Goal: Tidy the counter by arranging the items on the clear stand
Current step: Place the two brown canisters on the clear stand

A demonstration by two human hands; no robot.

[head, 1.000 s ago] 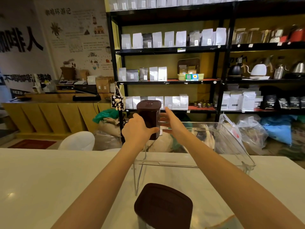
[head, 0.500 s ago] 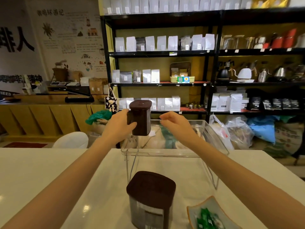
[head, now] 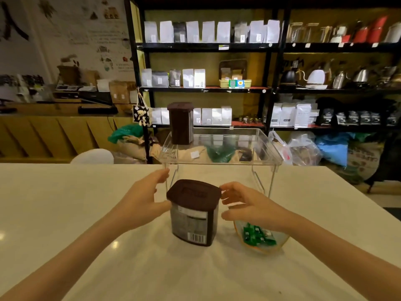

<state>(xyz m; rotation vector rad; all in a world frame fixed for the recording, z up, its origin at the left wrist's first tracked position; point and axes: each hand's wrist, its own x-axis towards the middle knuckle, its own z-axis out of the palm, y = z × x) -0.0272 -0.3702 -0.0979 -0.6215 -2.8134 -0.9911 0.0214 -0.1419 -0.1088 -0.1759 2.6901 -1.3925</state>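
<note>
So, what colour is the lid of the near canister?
Dark brown lid, seen in the head view.

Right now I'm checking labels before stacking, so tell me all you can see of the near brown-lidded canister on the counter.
The near canister stands upright on the white counter, before the clear stand. It has a brown, rounded-square lid, dark see-through walls, and a grey label with a barcode low down; the print is unreadable. The left hand touches its side, and the right hand reaches its lid edge.
</note>
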